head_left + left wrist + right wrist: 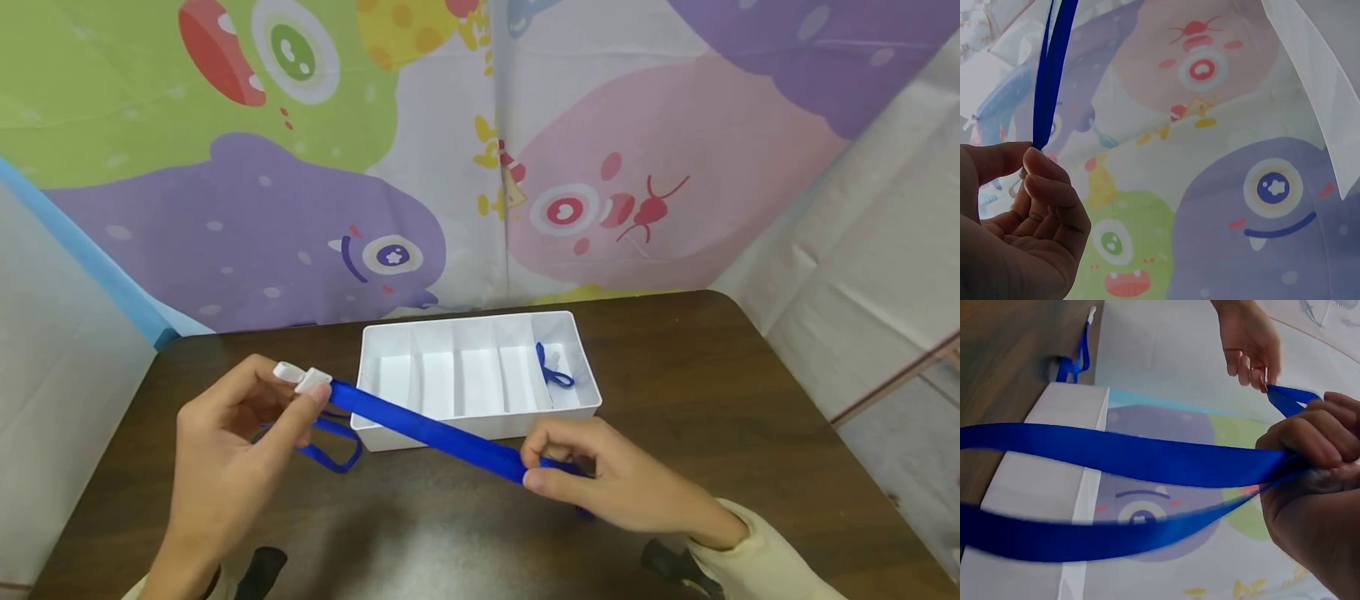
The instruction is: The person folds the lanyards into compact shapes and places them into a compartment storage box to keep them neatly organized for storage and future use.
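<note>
A flat blue lanyard (427, 429) is stretched slantwise between both hands in the head view. My left hand (232, 450) pinches its end at the white plastic clip (313, 382), thumb against the fingers. Lower and to the right, my right hand (622, 479) grips the strap between thumb and curled fingers. From that hand two lengths of the blue strap (1116, 453) trail across the right wrist view. Behind the left hand, another blue lanyard (341, 462) lies looped on the table, partly hidden.
Just beyond the held strap stands a white tray (480, 427) divided into several compartments. Its rightmost one contains a small bundled blue lanyard (557, 377). A dark wooden table (697, 400) lies beneath, with a cartoon-printed curtain (450, 167) behind it.
</note>
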`<action>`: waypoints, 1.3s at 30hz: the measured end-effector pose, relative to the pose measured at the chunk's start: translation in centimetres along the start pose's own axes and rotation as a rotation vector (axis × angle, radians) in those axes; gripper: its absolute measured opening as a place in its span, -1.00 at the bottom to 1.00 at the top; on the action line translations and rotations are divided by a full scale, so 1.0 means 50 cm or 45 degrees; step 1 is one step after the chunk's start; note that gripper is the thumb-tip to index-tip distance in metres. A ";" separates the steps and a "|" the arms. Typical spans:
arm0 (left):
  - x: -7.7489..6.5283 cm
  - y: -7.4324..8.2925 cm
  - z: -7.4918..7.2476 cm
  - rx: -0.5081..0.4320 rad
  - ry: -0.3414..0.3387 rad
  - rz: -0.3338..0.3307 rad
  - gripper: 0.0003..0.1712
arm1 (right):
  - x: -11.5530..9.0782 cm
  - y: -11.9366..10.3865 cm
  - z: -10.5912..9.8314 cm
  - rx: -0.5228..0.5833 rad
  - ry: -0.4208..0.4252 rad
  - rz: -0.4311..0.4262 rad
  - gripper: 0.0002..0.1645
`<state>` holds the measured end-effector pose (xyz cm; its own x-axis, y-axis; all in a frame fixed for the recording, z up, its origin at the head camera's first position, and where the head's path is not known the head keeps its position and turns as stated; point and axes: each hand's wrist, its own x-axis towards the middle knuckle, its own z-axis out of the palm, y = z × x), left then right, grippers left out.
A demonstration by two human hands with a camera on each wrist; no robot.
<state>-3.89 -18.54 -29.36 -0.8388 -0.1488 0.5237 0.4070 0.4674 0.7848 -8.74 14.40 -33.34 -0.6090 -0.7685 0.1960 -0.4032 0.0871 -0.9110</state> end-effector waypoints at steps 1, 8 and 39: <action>0.000 -0.002 -0.002 0.003 0.008 -0.006 -0.83 | -0.001 0.001 -0.001 -0.007 0.002 0.011 -0.87; -0.001 -0.010 -0.012 -0.007 0.014 0.035 -0.81 | -0.004 0.012 -0.008 -0.081 0.066 -0.026 -0.78; -0.021 -0.028 -0.060 0.056 0.000 -0.145 -0.86 | -0.047 0.035 -0.052 -0.101 0.047 0.033 -0.76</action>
<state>-2.48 -21.65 -29.99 -0.8787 -0.2034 0.4319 0.2928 0.4848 0.8241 -9.78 18.03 -34.43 -0.6443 -0.7415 0.1871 -0.4387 0.1579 -0.8847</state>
